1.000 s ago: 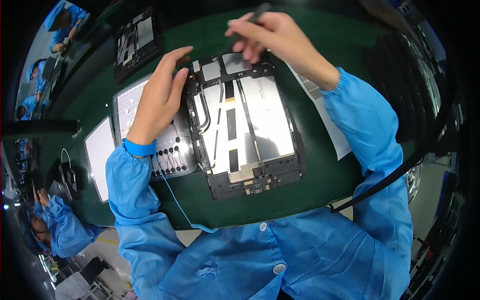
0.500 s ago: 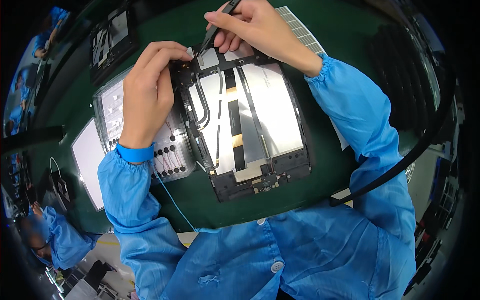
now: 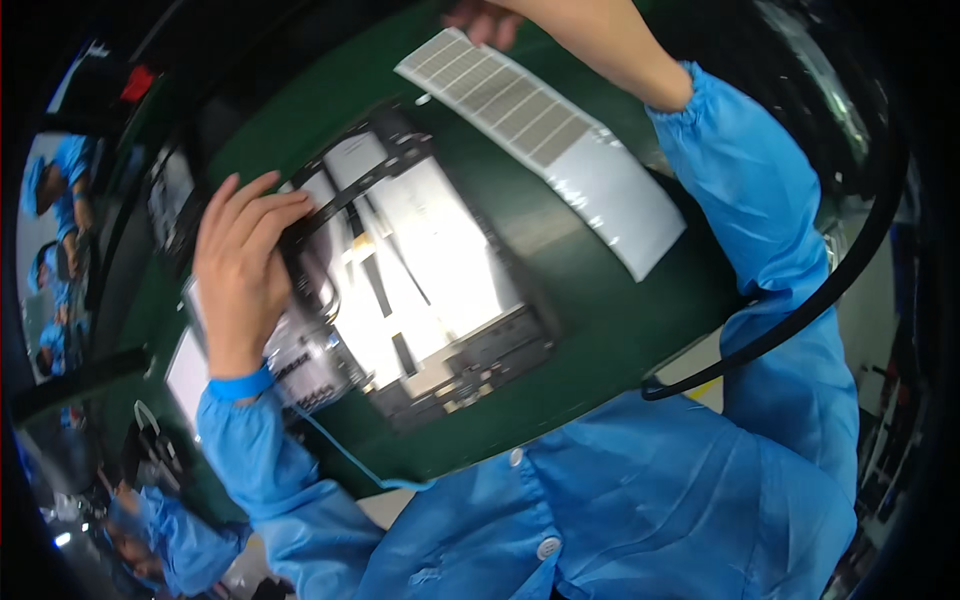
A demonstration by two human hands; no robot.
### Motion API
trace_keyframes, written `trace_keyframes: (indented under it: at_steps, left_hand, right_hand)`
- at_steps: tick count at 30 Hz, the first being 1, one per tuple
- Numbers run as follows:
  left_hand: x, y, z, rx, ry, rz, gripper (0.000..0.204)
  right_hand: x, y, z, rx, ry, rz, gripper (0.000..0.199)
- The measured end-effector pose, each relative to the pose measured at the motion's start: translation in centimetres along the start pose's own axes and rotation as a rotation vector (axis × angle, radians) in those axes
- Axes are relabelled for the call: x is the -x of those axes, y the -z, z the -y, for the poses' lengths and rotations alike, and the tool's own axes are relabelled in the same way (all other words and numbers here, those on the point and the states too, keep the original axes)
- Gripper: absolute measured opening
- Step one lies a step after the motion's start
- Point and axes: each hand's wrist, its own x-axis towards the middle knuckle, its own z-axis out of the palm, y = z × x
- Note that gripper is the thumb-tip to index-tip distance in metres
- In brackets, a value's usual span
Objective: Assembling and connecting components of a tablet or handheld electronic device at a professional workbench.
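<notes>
An opened tablet-like device (image 3: 425, 255), with bright silver plates, a black frame and dark ribbon cables, lies tilted on the green work surface. My left hand (image 3: 243, 270) rests at its upper left corner, fingers stretched and apart, fingertips at the frame. Up at the top edge of the picture, my right hand (image 3: 483, 22) is blurred and partly cut off. Its fingers are by the upper end of a white backing sheet (image 3: 620, 205) bearing rows of grey rectangular pieces (image 3: 505, 95). Whether those fingers hold anything cannot be made out.
A clear plastic tray (image 3: 315, 365) with small dark round parts sits partly under my left forearm. Another device (image 3: 172, 205) stands further left. A thick black cable (image 3: 800, 330) curves on the right. A blue cord (image 3: 340, 445) runs from my left wristband (image 3: 241, 387). Co-workers are at far left.
My right hand has left the device's top edge for the sheet's upper end; the tweezers it held no longer show. My left fingers have spread. The whole view has shifted, revealing more of the sheet.
</notes>
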Motion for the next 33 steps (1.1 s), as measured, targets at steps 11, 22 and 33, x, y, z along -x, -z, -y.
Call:
trace_keyframes:
  at_steps: [11,22,33]
  left_hand:
    - [-10.4,-6.9,-13.3,0.310,-0.265,0.320,0.043]
    - [-11.6,-7.2,-13.8,0.222,-0.205,0.413,0.043]
    - [-10.5,-7.8,-13.1,0.249,-0.187,0.344,0.042]
  right_hand:
    - [11.6,9.6,-8.4,0.155,-0.281,0.052,0.025]
    - [13.0,10.2,-8.4,0.116,-0.308,0.033,0.022]
    - [12.1,9.3,-7.4,0.047,-0.344,0.084,0.020]
